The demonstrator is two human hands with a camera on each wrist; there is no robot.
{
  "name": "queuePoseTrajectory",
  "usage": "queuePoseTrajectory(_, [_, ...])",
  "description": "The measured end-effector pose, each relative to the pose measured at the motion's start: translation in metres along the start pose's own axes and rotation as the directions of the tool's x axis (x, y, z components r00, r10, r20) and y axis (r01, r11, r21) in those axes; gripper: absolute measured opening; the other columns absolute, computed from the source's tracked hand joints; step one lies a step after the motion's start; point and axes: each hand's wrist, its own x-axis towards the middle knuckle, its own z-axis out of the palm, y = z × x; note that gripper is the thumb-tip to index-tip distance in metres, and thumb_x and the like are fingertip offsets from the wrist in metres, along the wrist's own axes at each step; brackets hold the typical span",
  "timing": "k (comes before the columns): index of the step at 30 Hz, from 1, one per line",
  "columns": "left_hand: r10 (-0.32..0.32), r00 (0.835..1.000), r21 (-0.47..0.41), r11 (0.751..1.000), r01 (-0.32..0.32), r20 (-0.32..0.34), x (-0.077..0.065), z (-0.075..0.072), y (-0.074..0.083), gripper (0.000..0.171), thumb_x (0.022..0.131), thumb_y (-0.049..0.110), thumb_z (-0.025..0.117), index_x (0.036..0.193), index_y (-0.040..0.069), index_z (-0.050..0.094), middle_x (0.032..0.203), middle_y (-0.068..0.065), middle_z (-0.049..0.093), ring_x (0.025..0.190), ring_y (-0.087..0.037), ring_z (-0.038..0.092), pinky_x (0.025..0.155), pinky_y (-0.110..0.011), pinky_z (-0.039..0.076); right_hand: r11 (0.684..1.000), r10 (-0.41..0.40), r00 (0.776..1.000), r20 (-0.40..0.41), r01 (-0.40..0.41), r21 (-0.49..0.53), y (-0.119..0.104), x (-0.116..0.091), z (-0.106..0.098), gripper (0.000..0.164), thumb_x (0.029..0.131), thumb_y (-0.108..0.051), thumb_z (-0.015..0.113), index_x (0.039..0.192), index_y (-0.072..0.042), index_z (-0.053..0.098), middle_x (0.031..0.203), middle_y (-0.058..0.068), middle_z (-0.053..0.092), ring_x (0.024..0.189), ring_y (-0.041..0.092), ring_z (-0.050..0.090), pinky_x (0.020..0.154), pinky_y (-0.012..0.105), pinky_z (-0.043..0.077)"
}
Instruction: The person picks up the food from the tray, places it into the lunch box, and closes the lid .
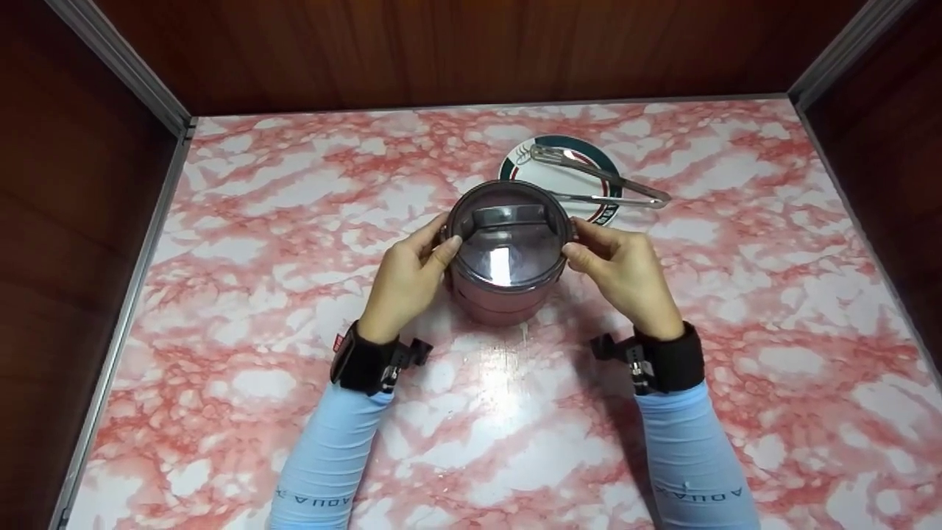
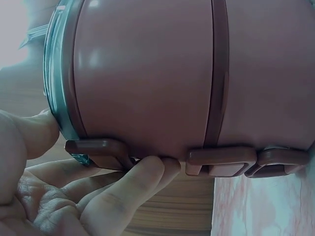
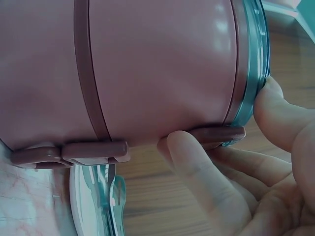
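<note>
A pink two-tier lunch box point(image 1: 500, 311) with a clear lid point(image 1: 482, 250) and brown side clips stands in the middle of the head view. My left hand point(image 1: 406, 283) grips its left side, thumb on the lid's rim. In the left wrist view, the fingers curl at the upper clip point(image 2: 93, 146), which stands out from the wall. From the right, my right hand point(image 1: 629, 276) holds the box the same way, its thumb pressing the lid edge and its fingers around the other upper clip point(image 3: 219, 133). Lower clips point(image 2: 221, 156) lie along the wall beneath.
Behind the lunch box lies a plate point(image 1: 531, 174) with a dark green, patterned rim, partly hidden. Metal tongs point(image 1: 625, 184) rest across it, their joined end past the plate's right edge. Brown wood panels point(image 1: 471, 55) border the red-and-white marbled table point(image 1: 294, 397) at the back and sides.
</note>
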Motion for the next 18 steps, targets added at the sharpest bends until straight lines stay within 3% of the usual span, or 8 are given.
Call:
queuePoseTrajectory(6, [0.007, 1.000, 0.024, 1.000, -0.007, 0.008, 0.0013, 0.0003, 0.0005, 0.050, 0.101, 0.033, 0.057, 0.144, 0.008, 0.051, 0.138, -0.012, 0.056, 0.111, -0.014, 0.062, 0.088, -0.029, 0.051, 1.000, 0.008, 1.000, -0.006, -0.008, -0.013, -0.0016, -0.0008, 0.0000, 0.048, 0.095, -0.020, 0.069, 0.135, 0.002, 0.057, 0.117, 0.015, 0.069, 0.089, 0.016, 0.069, 0.079, 0.023, 0.055])
queuePoseTrajectory(13, [0.018, 1.000, 0.032, 0.999, -0.018, 0.011, -0.0013, 0.0017, -0.0026, 0.050, 0.101, 0.032, 0.058, 0.144, 0.006, 0.051, 0.135, -0.011, 0.060, 0.098, -0.012, 0.064, 0.078, -0.029, 0.052, 0.999, 0.035, 0.999, -0.003, -0.035, -0.025, -0.0003, -0.0036, 0.0010, 0.049, 0.094, -0.023, 0.069, 0.136, -0.001, 0.057, 0.116, 0.014, 0.070, 0.090, 0.019, 0.070, 0.078, 0.023, 0.055])
queuePoseTrajectory(18, [0.013, 1.000, 0.038, 0.999, -0.013, -0.001, -0.0043, 0.0028, -0.0037, 0.049, 0.101, 0.032, 0.057, 0.144, 0.008, 0.051, 0.138, -0.011, 0.057, 0.102, -0.014, 0.062, 0.085, -0.031, 0.051, 0.998, 0.053, 0.999, 0.010, -0.053, -0.015, 0.0011, -0.0038, 0.0016, 0.050, 0.094, -0.021, 0.070, 0.137, -0.001, 0.056, 0.121, 0.016, 0.067, 0.093, 0.023, 0.070, 0.078, 0.023, 0.055])
